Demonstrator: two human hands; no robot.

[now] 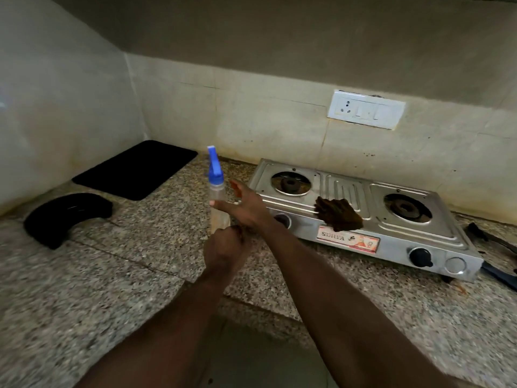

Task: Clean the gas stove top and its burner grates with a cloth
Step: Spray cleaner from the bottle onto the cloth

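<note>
Left hand (223,249), just left of the stove's front corner, was curled round the bottom of a spray bottle (216,197), holding it upright. Right hand (244,205) sat just above it, fingers straight and spread, holding nothing, thumb at the bottle's side; couldn't tell if it touched. The bottle was clear plastic with a blue trigger head.

Both were over a speckled granite counter (112,275), grey with dark flecks.

The stove (391,236) stood on the counter, set back near the wall: low shiny steel box, two burners, ribbed strip pressed in between them. No grates were on it. Red label on the front face, one black knob (420,257) towards the right end. Left burner (291,184) and right burner (407,208) were dark rings in round recesses, rust-brown staining.

The cloth (338,214) was brown, crumpled, lying on the stove top between the burners, hanging slightly over the front edge.

Right of the stove were dark bars (498,247), cut off; couldn't tell what. Well left of it were a curved black piece (67,217) and a flat black rectangular mat (137,169). Behind it, on a stained tiled wall, was a white socket plate (366,109).
</note>
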